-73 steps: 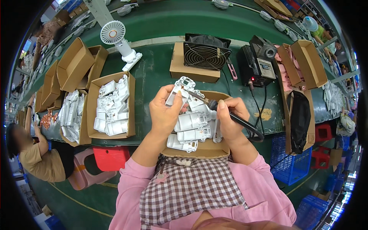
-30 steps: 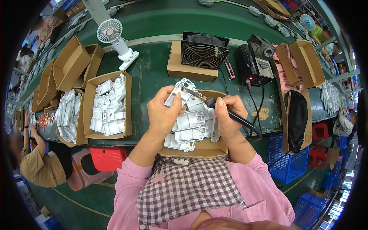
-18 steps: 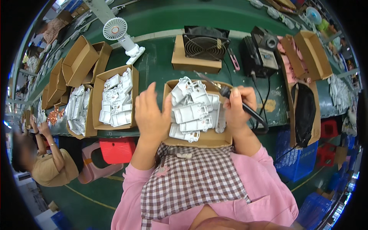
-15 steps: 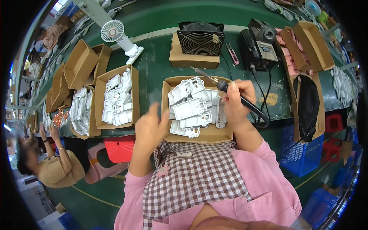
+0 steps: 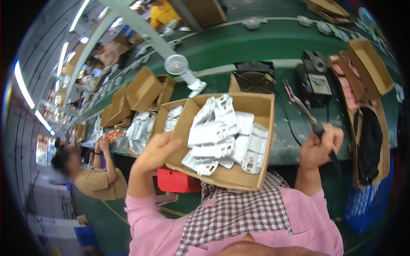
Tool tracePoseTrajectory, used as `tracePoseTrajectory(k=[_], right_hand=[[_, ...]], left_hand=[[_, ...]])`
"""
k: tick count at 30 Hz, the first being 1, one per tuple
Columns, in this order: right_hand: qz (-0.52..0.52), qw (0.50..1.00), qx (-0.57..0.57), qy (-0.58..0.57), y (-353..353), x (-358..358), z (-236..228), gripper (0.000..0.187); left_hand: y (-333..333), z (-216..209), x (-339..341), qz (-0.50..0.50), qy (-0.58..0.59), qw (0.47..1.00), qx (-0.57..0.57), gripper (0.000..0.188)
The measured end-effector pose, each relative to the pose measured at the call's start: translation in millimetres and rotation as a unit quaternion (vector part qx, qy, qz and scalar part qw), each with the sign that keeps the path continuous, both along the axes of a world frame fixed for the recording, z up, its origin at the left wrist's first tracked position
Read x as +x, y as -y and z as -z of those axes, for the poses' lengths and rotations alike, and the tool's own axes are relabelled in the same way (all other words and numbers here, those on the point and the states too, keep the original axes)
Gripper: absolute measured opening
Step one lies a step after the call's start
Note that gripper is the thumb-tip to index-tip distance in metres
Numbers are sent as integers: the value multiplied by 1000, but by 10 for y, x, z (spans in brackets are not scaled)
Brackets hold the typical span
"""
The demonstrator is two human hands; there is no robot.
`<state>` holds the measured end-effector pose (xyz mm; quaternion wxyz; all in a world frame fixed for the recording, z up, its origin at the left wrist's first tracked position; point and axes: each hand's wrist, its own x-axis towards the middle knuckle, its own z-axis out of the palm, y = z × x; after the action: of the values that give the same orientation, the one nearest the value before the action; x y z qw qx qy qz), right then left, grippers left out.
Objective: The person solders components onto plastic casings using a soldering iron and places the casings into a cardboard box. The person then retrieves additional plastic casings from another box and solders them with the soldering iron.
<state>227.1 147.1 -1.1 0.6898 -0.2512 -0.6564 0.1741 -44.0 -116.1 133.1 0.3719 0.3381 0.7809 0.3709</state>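
Note:
A cardboard box (image 5: pixel 232 182) of white plastic housings (image 5: pixel 213 134) is raised off the bench and tilted in front of me. My left hand (image 5: pixel 156 151) grips its left wall, thumb over the rim and the other fingers mostly hidden. In my right hand (image 5: pixel 317 147) is a soldering iron (image 5: pixel 315 123), fingers wrapped round its dark handle. Its metal end points up and away, to the left, near a pink-handled tool (image 5: pixel 290 91) on the bench. Behind the raised box, another box of white housings (image 5: pixel 173 119) is partly covered.
A small white fan (image 5: pixel 177 66), a black fan (image 5: pixel 255 79) and a black soldering station (image 5: pixel 314 81) stand behind. To the left are more cardboard boxes (image 5: pixel 145 89) and a person in tan (image 5: pixel 98 183). A long box with a black bag (image 5: pixel 369 145) lies right.
My left hand has taken hold of the box, which has risen, tilted and shifted right. My right hand has moved right with the soldering iron. The view has swung left.

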Motion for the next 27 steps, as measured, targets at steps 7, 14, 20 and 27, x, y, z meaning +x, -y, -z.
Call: tracePoseTrajectory(k=[7,14,20,27], right_hand=[[-185,910,-238,-284,73,25,-227,24],[-178,913,-271,-248,-68,-28,-49,19],[-186,910,-284,-237,-154,-27,40,19],[-170,921,-300,-184,-247,-35,134,18]], left_hand=[[-924,-691,-656,-74,-127,986,78,20],[-2528,-64,-1373,-173,23,982,71,18],[-3565,1161,-2002,-271,47,959,62,18],[-3830,1519,-1828,-283,37,947,145,29]])
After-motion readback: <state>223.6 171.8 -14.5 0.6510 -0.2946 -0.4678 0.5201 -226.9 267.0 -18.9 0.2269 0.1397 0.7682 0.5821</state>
